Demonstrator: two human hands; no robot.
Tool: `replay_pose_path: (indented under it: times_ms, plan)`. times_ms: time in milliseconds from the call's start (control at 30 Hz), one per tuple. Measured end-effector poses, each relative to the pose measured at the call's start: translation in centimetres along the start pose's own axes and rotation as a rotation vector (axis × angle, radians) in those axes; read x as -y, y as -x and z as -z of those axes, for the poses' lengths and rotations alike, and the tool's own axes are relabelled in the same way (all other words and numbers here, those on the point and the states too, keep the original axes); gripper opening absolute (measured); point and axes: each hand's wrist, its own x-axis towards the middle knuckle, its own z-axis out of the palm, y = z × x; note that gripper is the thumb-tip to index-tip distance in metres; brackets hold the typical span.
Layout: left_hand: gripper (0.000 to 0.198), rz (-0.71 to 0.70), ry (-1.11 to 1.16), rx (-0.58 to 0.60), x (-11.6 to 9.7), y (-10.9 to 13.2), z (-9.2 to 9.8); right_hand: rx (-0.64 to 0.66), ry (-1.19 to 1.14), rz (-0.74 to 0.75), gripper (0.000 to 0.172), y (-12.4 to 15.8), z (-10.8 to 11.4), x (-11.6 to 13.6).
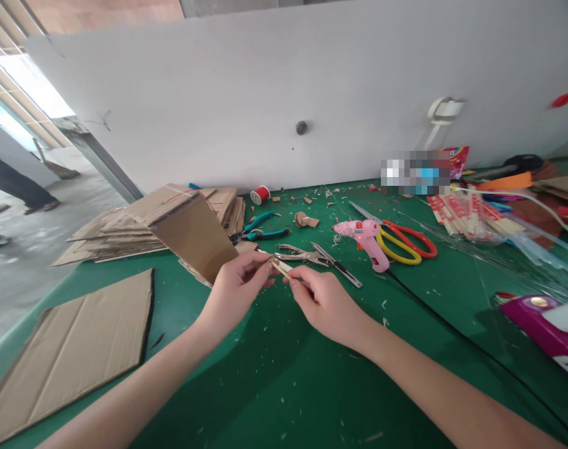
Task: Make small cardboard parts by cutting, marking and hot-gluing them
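My left hand grips a folded cardboard piece at its lower corner, and its fingertips also pinch the end of a thin wooden stick. My right hand is closed on the same stick from the other side. Both hands meet above the green table, just in front of metal pliers.
A flat cardboard sheet lies at the left and a cardboard stack behind it. A pink glue gun, yellow and red scissors, teal pliers, a red thread spool and packed wooden sticks lie beyond. A purple tool sits at the right.
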Motion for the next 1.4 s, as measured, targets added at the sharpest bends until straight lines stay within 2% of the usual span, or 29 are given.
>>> replay_pose_path:
  times_ms: [133,200,300,467,533,800,1100,1200,1400]
  plan:
    - [0.019,-0.109,-0.201,-0.089,1.0,0.2,-0.4,-0.011,0.082,0.000,0.023,0.3,-1.1,0.3]
    - [0.019,-0.154,-0.275,-0.112,1.2,0.3,-0.5,-0.024,0.042,-0.014,0.024,0.3,-1.5,0.3]
    - [0.019,-0.221,-0.412,-0.141,1.5,0.4,-0.5,0.003,-0.152,-0.097,0.024,0.1,-1.7,0.0]
    - [0.022,-0.302,-0.592,-0.114,1.7,0.6,-0.2,0.139,-0.659,-0.318,0.023,-0.5,-1.3,-0.1]
    - [0.023,-0.316,-0.618,-0.100,1.6,0.5,-0.2,0.162,-0.727,-0.353,0.022,-0.5,-1.1,-0.1]
    - [0.025,-0.307,-0.652,-0.087,1.8,0.8,-0.7,0.094,-0.231,-0.205,0.023,-0.5,-0.8,-0.4]
    - [0.024,-0.272,-0.609,-0.078,2.8,1.1,-1.5,-0.008,0.374,-0.083,0.022,0.0,-1.3,0.3]
    - [0.025,-0.280,-0.609,-0.063,2.6,1.3,-1.8,-0.008,0.382,-0.100,0.024,-0.1,-1.5,0.2]
    - [0.027,-0.295,-0.587,-0.036,2.2,1.7,-2.3,-0.019,0.200,-0.141,0.027,-0.4,-1.2,0.2]
